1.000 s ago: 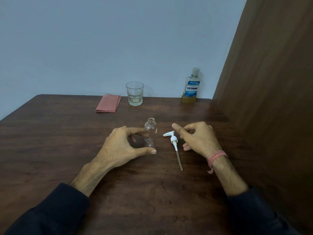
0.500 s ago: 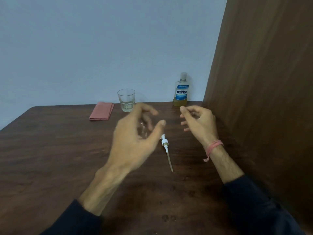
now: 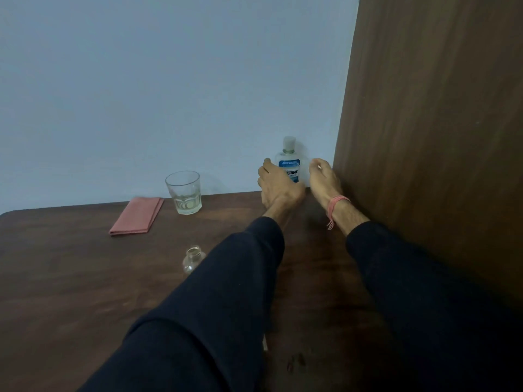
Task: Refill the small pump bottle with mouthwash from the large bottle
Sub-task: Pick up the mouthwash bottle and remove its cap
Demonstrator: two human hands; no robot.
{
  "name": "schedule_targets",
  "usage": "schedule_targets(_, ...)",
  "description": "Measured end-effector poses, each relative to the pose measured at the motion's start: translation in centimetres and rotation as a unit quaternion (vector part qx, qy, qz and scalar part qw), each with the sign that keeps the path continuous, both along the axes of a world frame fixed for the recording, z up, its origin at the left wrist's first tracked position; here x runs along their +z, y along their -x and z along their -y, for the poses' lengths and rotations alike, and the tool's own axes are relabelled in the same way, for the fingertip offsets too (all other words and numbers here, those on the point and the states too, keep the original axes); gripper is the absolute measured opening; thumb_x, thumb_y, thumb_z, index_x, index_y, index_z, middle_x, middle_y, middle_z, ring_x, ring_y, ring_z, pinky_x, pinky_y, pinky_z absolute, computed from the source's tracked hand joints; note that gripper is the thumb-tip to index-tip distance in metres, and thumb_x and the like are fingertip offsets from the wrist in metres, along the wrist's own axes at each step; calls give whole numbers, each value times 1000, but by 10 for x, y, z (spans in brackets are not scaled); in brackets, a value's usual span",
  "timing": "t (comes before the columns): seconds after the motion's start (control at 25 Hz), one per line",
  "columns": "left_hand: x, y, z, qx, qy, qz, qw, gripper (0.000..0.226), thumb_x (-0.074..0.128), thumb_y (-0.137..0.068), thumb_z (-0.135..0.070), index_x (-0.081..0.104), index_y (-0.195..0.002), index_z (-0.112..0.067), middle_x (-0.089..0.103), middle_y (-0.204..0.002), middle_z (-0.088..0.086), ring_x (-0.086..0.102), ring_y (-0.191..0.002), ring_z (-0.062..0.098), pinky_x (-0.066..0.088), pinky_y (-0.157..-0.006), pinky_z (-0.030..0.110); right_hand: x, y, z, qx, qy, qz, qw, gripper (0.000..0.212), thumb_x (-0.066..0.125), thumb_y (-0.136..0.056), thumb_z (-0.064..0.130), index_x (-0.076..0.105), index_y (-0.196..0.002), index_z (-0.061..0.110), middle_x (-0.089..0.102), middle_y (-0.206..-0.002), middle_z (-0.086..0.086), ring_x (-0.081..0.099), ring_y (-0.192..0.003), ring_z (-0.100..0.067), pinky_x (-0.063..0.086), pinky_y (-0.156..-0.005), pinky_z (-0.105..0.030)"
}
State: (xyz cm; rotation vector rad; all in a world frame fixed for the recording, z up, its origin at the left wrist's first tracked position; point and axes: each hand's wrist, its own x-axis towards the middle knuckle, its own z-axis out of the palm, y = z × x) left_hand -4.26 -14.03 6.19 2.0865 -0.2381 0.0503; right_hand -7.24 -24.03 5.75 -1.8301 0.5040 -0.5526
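We reach both arms to the big mouthwash bottle (image 3: 289,165) at the back of the table (image 3: 70,278), by the wall. Our left hand (image 3: 278,189) wraps around its side; our right hand (image 3: 324,179) is beside it, fingers loosely spread. The little bottle (image 3: 193,258) waits open, near us. Next, we think, we must bring the big bottle close and take off its cap (image 3: 289,142).

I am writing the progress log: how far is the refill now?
Done: the small clear pump bottle stands open. In hand: both hands, left hand and right hand, flank the capped large mouthwash bottle; grip uncertain. Left: uncapping, pouring, refitting the pump.
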Motion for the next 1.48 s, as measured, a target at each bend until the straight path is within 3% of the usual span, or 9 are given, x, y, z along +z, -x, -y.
schedule_targets(0.12, -8, -40, 18, -11, 3, -21, 1000, 95, 95, -91, -21, 36, -165, -8, 54, -163, 14, 56, -153, 35, 54, -122, 50, -9, -27, 12, 65, 8, -31, 997, 60, 23, -115, 56, 30, -168, 29, 41, -170, 4, 45, -150, -17, 30, -124, -34)
schedule_targets(0.32, -28, -57, 17, 23, 18, -17, 999, 62, 85, -102, -35, 56, -156, -29, 77, -146, 4, 73, -134, 31, 57, -109, 43, -31, -47, 20, 81, -2, -6, 997, 36, 46, -115, 40, 69, -135, 21, 73, -130, -1, 67, -124, -23, 50, -116, -47)
schedule_targets(0.44, -42, -44, 8, 29, -9, 22, 999, 52, 88, -99, -43, 69, -147, -33, 81, -138, 0, 76, -130, 28, 59, -109, 46, -41, -34, 25, 73, 5, 13, 997, 28, 53, -113, 36, 72, -128, 22, 75, -116, 9, 70, -118, -18, 55, -110, -45)
schedule_targets(0.6, -46, -3, -10, 12, -18, 24, 999, 57, 91, -92, -53, 75, -144, -35, 84, -134, -5, 78, -129, 24, 60, -112, 45, -55, 13, 21, 54, 19, 36, 998, 17, 59, -109, 42, 75, -103, 41, 76, -88, 29, 70, -103, 0, 60, -101, -41)
schedule_targets(0.84, -42, 85, -59, -55, 20, 8, 998, 56, 96, -88, -51, 80, -140, -38, 87, -127, -14, 80, -121, 8, 63, -111, 41, -60, 109, -4, 81, -1, 48, 996, 37, 61, -108, 43, 70, -140, 26, 75, -117, 13, 72, -118, -14, 66, -89, -33)
schedule_targets(1.0, -47, 130, -93, -105, 23, 14, 994, 52, 99, -86, -44, 84, -135, -34, 88, -120, -15, 81, -110, -2, 67, -105, 35, -57, 167, -10, 125, 22, 21, 992, 33, 64, -107, 39, 69, -138, 28, 76, -127, 12, 69, -125, -9, 54, -104, -27)
schedule_targets(1.12, -51, 151, -105, -129, 24, 12, 991, 50, 98, -88, -40, 84, -135, -31, 88, -120, -15, 81, -109, -3, 68, -104, 35, -28, 188, -18, 133, -46, 152, 978, 43, 68, -100, 21, 61, -142, 29, 73, -134, 5, 66, -129, -8, 56, -104, -26)
schedule_targets(1.32, -48, 164, -113, -121, 8, 31, 992, 48, 98, -88, -41, 84, -134, -32, 88, -119, -16, 81, -110, -4, 68, -103, 34, 7, 179, -51, 133, -55, 237, 961, 61, 101, -71, 31, 67, -122, 25, 73, -119, -5, 76, -111, -22, 64, -88, -31)
schedule_targets(1.48, -53, 161, -114, -123, 4, 54, 991, 50, 98, -89, -41, 83, -137, -32, 88, -121, -15, 81, -113, -4, 68, -103, 32, -14, 170, -60, 104, -145, 304, 936, 54, 102, -66, 21, 75, -112, 15, 80, -111, -6, 79, -104, -21, 64, -80, -26)
